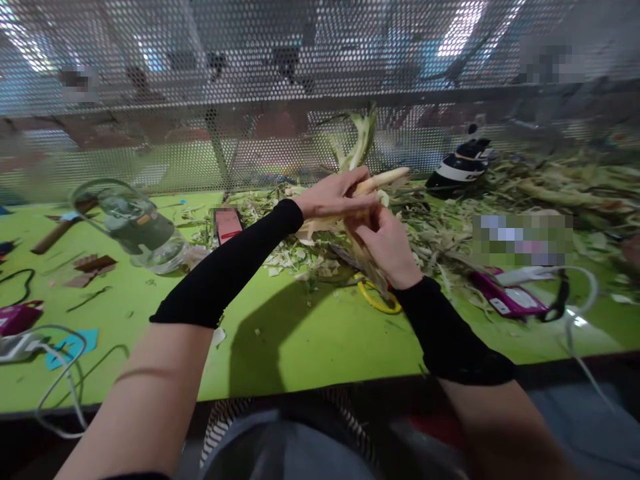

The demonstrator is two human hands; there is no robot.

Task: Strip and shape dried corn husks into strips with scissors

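Above the table's middle, my left hand (343,192) reaches across and closes on a pale, tapered bundle of corn husk (387,179) that points to the right. My right hand (384,243) is just below it, its fingers curled around the lower husk leaves, which hang down beneath the palm. Broad green-white husk leaves (360,140) stand up behind both hands. Yellow-handled scissors (377,303) lie under my right wrist, partly covered by dry husk. Which fingers press where the hands meet is hard to make out.
Husk scraps (300,260) litter the green table (310,347). A clear water bottle (143,230), a hammer (63,230) and a phone (229,225) are leftward. A black-and-white cap (460,167), magenta device (515,300) and white cable (593,287) are rightward. A perforated metal screen (260,127) rises behind.
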